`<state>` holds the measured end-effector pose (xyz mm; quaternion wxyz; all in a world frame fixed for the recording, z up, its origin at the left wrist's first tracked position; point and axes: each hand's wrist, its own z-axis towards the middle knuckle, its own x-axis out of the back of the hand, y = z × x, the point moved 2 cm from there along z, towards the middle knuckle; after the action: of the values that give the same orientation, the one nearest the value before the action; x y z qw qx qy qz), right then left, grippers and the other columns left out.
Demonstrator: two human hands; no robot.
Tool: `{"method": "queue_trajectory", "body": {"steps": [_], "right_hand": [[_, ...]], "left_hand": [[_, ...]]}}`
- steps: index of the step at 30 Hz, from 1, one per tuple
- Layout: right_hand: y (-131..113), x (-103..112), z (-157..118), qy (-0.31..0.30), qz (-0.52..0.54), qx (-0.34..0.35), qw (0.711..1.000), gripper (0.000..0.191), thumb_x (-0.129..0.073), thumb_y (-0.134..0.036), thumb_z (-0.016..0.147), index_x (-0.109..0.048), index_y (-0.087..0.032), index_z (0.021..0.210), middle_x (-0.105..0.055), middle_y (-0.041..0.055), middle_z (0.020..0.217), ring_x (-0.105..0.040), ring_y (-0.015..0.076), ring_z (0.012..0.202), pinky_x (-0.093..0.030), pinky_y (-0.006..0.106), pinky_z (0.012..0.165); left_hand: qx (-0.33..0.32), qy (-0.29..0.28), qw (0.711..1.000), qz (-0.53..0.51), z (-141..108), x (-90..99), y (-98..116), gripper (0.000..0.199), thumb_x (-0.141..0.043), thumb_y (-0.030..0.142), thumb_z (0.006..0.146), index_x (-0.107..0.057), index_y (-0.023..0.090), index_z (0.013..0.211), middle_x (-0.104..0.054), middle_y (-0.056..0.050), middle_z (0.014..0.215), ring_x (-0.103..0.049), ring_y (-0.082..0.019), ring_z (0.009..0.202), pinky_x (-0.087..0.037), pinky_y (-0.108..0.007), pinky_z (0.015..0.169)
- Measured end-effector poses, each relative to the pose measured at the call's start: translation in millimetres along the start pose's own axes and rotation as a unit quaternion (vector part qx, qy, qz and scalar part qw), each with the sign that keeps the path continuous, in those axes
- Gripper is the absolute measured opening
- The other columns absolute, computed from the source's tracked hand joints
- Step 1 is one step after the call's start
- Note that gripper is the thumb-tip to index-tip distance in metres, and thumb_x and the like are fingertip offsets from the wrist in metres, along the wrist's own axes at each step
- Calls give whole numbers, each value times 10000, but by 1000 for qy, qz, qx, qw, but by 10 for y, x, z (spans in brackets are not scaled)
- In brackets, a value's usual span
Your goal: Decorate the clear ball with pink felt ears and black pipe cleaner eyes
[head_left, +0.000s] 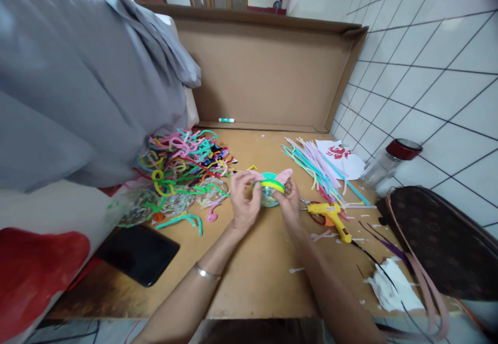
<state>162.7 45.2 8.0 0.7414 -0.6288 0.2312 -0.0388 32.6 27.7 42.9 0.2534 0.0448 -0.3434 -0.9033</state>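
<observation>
Between my two hands, above the middle of the table, is a round see-through craft piece [268, 197] with a teal rim and a yellow and green band across its front. A pink ear-shaped piece [285, 175] sticks up at its upper right, and another pink bit shows at the upper left, partly behind my fingers. My left hand [245, 198] pinches the left edge with thumb and fingers. On the right edge, my right hand [288, 198] grips with the thumb across the front. A yellow hot glue gun [329, 213] lies just right of my right hand.
Tangled coloured pipe cleaners [187, 152] and see-through round pieces [177, 201] lie left, beside a black phone [140, 255]. Straight pipe cleaners [315, 165], a glass bottle [383, 165], a brown bag [443, 240] and crumpled tissue [395, 284] are right. A cardboard panel [264, 69] stands behind.
</observation>
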Motion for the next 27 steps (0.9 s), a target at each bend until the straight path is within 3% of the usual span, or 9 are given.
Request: {"method": "queue_trajectory", "body": {"steps": [2,4,8,14,21,24,27], "right_hand": [[2,3,10,-9,1,12,1000,613,-691,-271,555,-505,-190,1133,-650,96,1126,-623,215,980,-509,360,874],[7,15,23,-16,1,18,1000,532,-684,-266,563,-534,-193,1069,-667,74,1064,-624,198,929,-511,339,847],[15,50,44,-11,-23,31,999,458,-689,-273,580,-563,-186,1012,-673,64,1034,-616,191,916,-498,330,844],[11,90,74,-46,-77,23,996,370,-667,-289,614,-607,-189,965,-690,31,945,-613,194,898,-494,316,818],[-62,118,123,-75,-92,-1,993,294,-664,-263,573,-650,-177,854,-698,34,861,-622,207,835,-499,335,794],[-122,145,153,-94,-89,-11,992,312,-652,-269,582,-661,-164,876,-706,52,865,-636,222,843,-507,362,807],[-262,227,181,-55,-124,36,990,413,-655,-317,654,-652,-168,1039,-684,89,1042,-611,234,970,-482,399,899]], "left_hand": [[-60,-77,995,20,-41,-59,122,172,-538,199,876,-612,193,1032,-599,-82,1066,-588,-177,1016,-510,-294,833],[-65,-134,987,53,-77,-137,166,239,-501,186,896,-606,184,1110,-608,-108,1152,-589,-191,1083,-505,-310,892],[-1,-208,974,92,-83,-260,139,309,-431,209,927,-601,196,1186,-620,-124,1231,-588,-215,1140,-478,-335,961],[57,-292,939,170,20,-332,228,347,-388,205,939,-589,191,1221,-630,-132,1222,-613,-233,1053,-483,-345,887],[80,-351,886,294,238,-403,386,301,-409,219,945,-643,159,1125,-657,-135,1065,-628,-234,918,-443,-308,758],[61,-360,880,303,266,-412,367,322,-378,243,958,-686,166,1009,-665,-121,981,-622,-229,878,-416,-305,727],[49,-354,885,298,261,-403,350,327,-381,262,958,-696,179,983,-668,-108,964,-614,-226,861,-394,-303,700]]}}
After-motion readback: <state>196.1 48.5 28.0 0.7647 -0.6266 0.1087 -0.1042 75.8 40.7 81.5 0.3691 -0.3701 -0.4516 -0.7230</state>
